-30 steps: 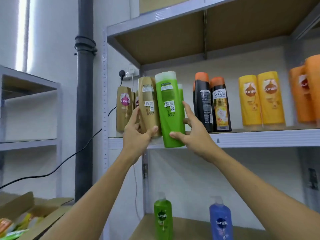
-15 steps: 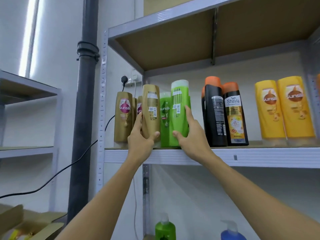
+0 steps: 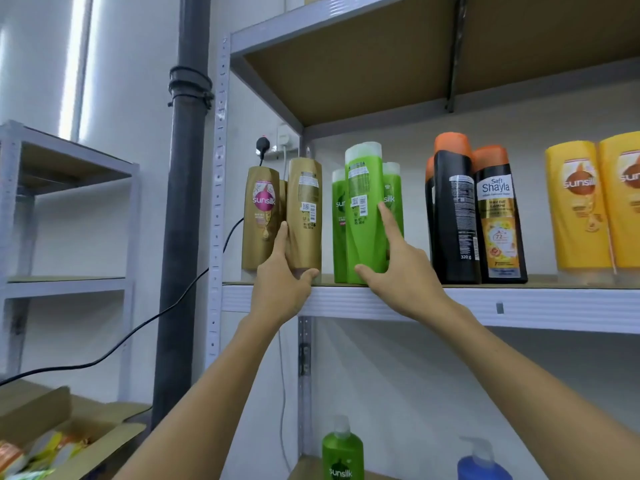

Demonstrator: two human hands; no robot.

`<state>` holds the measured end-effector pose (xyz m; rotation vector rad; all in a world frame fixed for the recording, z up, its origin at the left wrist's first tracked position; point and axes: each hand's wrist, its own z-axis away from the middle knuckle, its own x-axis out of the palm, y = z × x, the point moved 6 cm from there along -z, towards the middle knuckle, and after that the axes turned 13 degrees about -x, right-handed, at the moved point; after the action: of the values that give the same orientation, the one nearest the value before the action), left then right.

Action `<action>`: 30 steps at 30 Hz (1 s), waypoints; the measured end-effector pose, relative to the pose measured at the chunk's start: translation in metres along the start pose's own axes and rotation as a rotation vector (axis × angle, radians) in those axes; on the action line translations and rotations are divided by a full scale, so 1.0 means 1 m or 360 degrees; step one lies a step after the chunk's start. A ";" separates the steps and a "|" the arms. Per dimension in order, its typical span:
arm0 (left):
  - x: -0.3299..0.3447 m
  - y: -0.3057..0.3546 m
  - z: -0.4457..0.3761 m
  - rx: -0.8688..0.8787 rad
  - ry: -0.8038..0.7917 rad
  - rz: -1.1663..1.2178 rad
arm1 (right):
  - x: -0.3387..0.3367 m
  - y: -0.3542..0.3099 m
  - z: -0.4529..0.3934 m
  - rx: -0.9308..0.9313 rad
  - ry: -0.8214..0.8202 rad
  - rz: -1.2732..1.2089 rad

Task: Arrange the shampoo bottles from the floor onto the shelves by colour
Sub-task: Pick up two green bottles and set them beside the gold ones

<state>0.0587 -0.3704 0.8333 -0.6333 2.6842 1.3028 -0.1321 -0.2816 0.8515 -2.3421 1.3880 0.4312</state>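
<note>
Bottles in two colours are being seated on the middle shelf [image 3: 433, 303]: the right hand [image 3: 398, 271] has its fingers [image 3: 389, 223] spread against the side of a green Sunsilk bottle [image 3: 365, 216], thumb hooked under its front corner, so the grip is a loose cradle and not a clamp. That bottle stands with its back label facing out, directly in front of two more green bottles [image 3: 393, 195]. The left hand [image 3: 282, 282] wraps its fingers round the lower part of a gold Sunsilk bottle [image 3: 304, 216], thumb across the base, just beside another gold bottle [image 3: 259, 216] that faces forward. Both held bottles sit close to the shelf's front edge.

Further right stand black bottles with orange caps [image 3: 453, 216], then yellow bottles [image 3: 578, 206]. Below, a green pump bottle [image 3: 341, 452] and a blue pump bottle [image 3: 483, 462] wait on the lower shelf, and a cardboard box [image 3: 69, 441] lies at bottom left.

Risk lies mainly at the edge: these bottles rest on narrow caps, so a release before the base is flat, or a push too hard, could probably tip one forward off the shelf or topple the green pair behind
</note>
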 end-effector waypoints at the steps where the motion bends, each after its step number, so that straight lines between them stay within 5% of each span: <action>1: 0.000 -0.002 -0.001 -0.0036 -0.0011 -0.0009 | -0.001 -0.001 0.001 0.0016 -0.0019 -0.0006; 30: -0.008 -0.013 -0.010 -0.0119 0.0160 -0.0116 | 0.028 -0.024 -0.001 0.0171 -0.0037 0.0261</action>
<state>0.0722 -0.3826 0.8315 -0.8183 2.6725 1.3942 -0.0977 -0.2928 0.8437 -2.1407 1.5587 0.4175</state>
